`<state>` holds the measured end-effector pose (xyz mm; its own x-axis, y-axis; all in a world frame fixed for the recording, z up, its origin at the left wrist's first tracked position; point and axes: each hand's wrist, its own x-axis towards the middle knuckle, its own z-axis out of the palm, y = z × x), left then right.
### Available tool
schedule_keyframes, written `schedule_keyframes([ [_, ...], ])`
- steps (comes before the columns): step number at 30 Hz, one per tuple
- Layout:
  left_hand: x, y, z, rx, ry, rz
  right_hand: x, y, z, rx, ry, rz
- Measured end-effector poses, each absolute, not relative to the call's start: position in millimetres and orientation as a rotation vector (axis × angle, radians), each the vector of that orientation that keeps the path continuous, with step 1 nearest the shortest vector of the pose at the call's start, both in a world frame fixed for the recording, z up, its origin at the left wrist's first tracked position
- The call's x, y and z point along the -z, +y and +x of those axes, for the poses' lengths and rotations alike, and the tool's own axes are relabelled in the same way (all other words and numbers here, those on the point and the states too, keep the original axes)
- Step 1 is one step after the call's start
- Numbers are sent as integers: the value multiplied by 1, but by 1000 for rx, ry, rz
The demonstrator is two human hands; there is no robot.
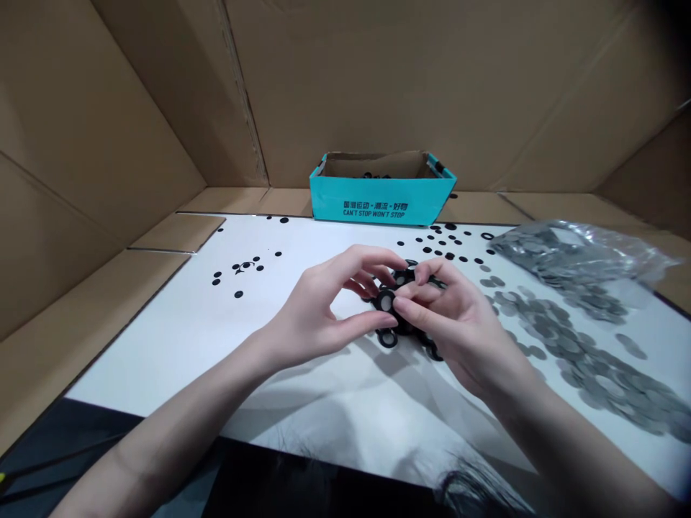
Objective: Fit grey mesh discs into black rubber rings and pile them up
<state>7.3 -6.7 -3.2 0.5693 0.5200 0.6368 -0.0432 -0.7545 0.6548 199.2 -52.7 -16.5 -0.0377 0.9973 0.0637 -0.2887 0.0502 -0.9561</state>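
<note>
My left hand (pixel 318 306) and my right hand (pixel 453 327) meet over the middle of a white tabletop (pixel 162 338). Their fingertips pinch a black rubber ring with a grey metal disc in its centre (pixel 385 301) from both sides. Several similar black rings (pixel 387 337) lie in a heap under and around my fingers, partly hidden by them. Small black discs (pixel 443 244) are scattered just beyond my right hand, and grey metal discs (pixel 586 360) spread out to its right.
A teal cardboard box (pixel 382 208) with an open top and black pieces inside stands at the far edge of the table. A clear plastic bag of grey discs (pixel 572 255) lies at the back right. More black discs (pixel 240 267) sit at the left. Cardboard walls surround the table.
</note>
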Motion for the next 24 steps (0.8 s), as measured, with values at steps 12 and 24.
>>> schedule_keyframes([
  [12, 7, -5, 8, -1280, 297, 2269, 6, -52, 200, -1557, -903, -956],
  [24, 5, -6, 6, -1224, 304, 2233, 12, -53, 201, -1640, -923, -1016],
])
